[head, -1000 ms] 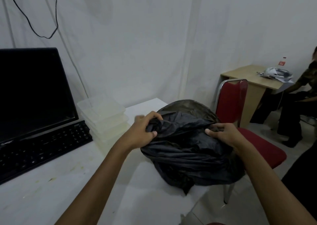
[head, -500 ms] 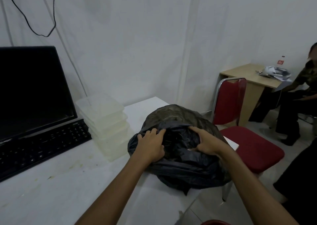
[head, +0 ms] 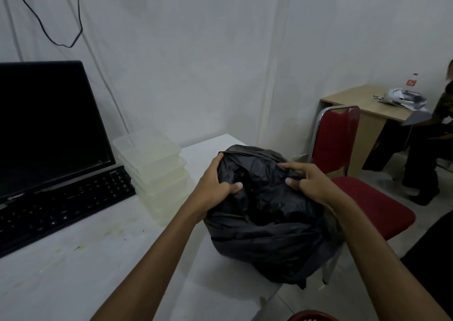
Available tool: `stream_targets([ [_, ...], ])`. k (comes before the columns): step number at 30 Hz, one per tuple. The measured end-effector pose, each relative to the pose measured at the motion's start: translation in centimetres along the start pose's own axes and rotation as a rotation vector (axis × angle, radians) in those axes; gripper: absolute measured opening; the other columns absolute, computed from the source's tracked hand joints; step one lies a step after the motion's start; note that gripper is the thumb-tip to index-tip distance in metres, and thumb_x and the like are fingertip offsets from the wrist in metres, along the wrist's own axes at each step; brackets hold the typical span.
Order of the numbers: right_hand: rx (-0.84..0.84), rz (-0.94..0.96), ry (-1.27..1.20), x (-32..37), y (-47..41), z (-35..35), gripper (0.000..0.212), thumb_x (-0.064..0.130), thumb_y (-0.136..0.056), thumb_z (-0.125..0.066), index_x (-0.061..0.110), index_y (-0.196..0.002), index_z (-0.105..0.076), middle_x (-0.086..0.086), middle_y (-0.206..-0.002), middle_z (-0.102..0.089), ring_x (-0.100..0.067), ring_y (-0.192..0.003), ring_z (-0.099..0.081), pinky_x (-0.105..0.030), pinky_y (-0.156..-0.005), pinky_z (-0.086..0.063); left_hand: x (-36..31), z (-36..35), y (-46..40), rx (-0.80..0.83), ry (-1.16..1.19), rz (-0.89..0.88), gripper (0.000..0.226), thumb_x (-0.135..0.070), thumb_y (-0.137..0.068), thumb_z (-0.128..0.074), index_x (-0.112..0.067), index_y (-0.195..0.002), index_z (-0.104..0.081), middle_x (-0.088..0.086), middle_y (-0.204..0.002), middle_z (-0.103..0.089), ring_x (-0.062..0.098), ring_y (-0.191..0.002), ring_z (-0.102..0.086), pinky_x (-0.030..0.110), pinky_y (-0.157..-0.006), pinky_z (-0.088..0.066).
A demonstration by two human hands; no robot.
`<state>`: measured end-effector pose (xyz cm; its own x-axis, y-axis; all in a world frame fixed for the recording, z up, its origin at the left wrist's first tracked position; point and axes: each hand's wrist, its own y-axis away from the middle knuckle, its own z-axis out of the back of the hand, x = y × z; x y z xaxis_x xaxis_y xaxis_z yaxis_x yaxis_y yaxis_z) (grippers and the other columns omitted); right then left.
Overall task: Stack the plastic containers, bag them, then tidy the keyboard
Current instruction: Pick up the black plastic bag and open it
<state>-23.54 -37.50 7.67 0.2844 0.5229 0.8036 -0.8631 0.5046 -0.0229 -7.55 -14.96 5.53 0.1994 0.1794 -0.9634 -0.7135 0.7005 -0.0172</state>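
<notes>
Left hand (head: 212, 191) and right hand (head: 310, 184) gripping crumpled black plastic bag (head: 267, 225), frame centre, fingers curled into folds. Stacked clear plastic containers (head: 154, 171) left of it, untouched.

- Clear plastic containers (head: 153, 171): stacked upright on the table, at nine o'clock from the bag.
- Black bag (head: 267, 220): crumpled, at the table's edge.
- Black keyboard (head: 61, 205): flat, nine o'clock from the containers.

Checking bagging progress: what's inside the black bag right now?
Cannot tell: the black bag shows only dark crumpled folds where left hand and right hand grip it. The container stack sits outside, beside the keyboard.
</notes>
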Motion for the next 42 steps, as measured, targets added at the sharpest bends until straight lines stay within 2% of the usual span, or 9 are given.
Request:
stream_targets([
  [5, -0.263, -0.065, 0.359, 0.7, -0.4, -1.7, 0.030, 0.028, -0.103, -0.070, 0.021, -0.132, -0.078, -0.012, -0.138, -0.073, -0.035, -0.128, -0.066, -0.047, -0.110, -0.052, 0.0, -0.3, 0.9, 0.025, 0.068, 0.015, 0.102, -0.011, -0.093, -0.080, -0.039, -0.168, -0.017, -0.014, -0.148, -0.049, 0.014, -0.135, -0.052, 0.036, -0.115, -0.044],
  [13, -0.211, -0.280, 0.492, 1.0, -1.7, -5.9, 0.106, 0.106, -0.070, -0.037, 0.034, -0.146, -0.053, -0.013, -0.150, -0.061, -0.042, -0.139, -0.054, -0.066, -0.116, -0.037, 0.2, -0.8, 1.2, 0.046, 0.142, 0.032, 0.114, -0.005, -0.088, -0.080, -0.055, -0.163, -0.009, -0.007, -0.161, -0.046, 0.020, -0.142, -0.052, 0.047, -0.121, -0.044],
  [19, -0.296, -0.215, 0.340, 0.1, -1.8, -8.2, 0.085, 0.089, -0.082, -0.059, 0.020, -0.131, -0.070, -0.016, -0.129, -0.074, -0.039, -0.124, -0.067, -0.051, -0.103, -0.053, 1.0, -0.1, 1.4, 0.031, 0.247, 0.085, 0.113, -0.006, -0.090, -0.081, -0.050, -0.166, -0.010, -0.006, -0.162, -0.046, 0.019, -0.143, -0.051, 0.045, -0.122, -0.044],
  [23, -0.329, -0.042, 0.203, -0.9, -1.7, -7.8, 0.038, 0.056, -0.096, -0.072, 0.025, -0.075, -0.074, 0.002, -0.069, -0.070, -0.028, -0.081, -0.069, -0.035, -0.070, -0.048, 1.5, 0.0, 1.2, 0.001, 0.368, 0.111, 0.101, -0.017, -0.093, -0.083, -0.052, -0.164, -0.020, -0.005, -0.159, -0.050, 0.019, -0.139, -0.057, 0.044, -0.118, -0.049],
  [25, -0.241, -0.001, 0.089, -1.0, -1.6, -7.3, 0.054, 0.051, -0.102, -0.064, 0.029, -0.053, -0.054, 0.015, -0.049, -0.049, -0.011, -0.061, -0.052, -0.032, -0.060, -0.035, 1.7, 0.2, 1.1, -0.044, 0.387, 0.100, 0.094, -0.026, -0.091, -0.084, -0.049, -0.163, -0.027, -0.008, -0.156, -0.053, 0.016, -0.137, -0.058, 0.043, -0.118, -0.049],
  [28, -0.208, -0.079, -0.149, 0.2, -1.0, -6.2, 0.057, 0.067, -0.099, -0.045, 0.020, -0.070, -0.058, 0.011, -0.063, -0.049, -0.009, -0.068, -0.049, -0.025, -0.061, -0.037, 1.6, 0.8, 1.1, -0.117, 0.349, 0.084, 0.080, -0.042, -0.090, -0.085, -0.041, -0.158, -0.043, -0.009, -0.151, -0.058, 0.015, -0.132, -0.062, 0.042, -0.114, -0.052],
  [32, -0.257, -0.349, -0.261, 0.4, -1.0, -4.4, 0.079, 0.070, -0.107, -0.026, 0.010, -0.138, -0.067, -0.014, -0.129, -0.068, -0.030, -0.119, -0.059, -0.026, -0.088, -0.037, 0.8, 1.7, 1.9, -0.044, 0.203, 0.075, 0.069, -0.056, -0.088, -0.081, -0.038, -0.150, -0.056, -0.010, -0.143, -0.062, 0.010, -0.122, -0.066, 0.032, -0.108, -0.056],
  [37, -0.396, -0.239, -0.318, -0.3, -1.5, -5.1, 0.060, 0.065, -0.103, -0.053, 0.009, -0.085, -0.066, -0.011, -0.092, -0.071, -0.026, -0.095, -0.064, -0.036, -0.081, -0.047, 1.4, 2.6, 2.1, -0.020, -0.117, 0.046, 0.096, -0.064, -0.079, -0.085, -0.040, -0.161, -0.041, -0.011, -0.156, -0.054, 0.015, -0.136, -0.058, 0.039, -0.119, -0.047],
  [42, -0.652, 0.004, 0.163, 1.7, -2.1, -6.3, 0.035, 0.048, -0.105, -0.059, 0.018, -0.104, -0.077, -0.013, -0.114, -0.068, -0.028, -0.111, -0.059, -0.033, -0.090, -0.041, 1.9, 2.4, 1.9, -0.124, -0.221, -0.010, 0.066, -0.035, -0.101, -0.072, -0.031, -0.161, -0.044, -0.004, -0.151, -0.059, 0.020, -0.138, -0.058, 0.030, -0.113, -0.045],
])
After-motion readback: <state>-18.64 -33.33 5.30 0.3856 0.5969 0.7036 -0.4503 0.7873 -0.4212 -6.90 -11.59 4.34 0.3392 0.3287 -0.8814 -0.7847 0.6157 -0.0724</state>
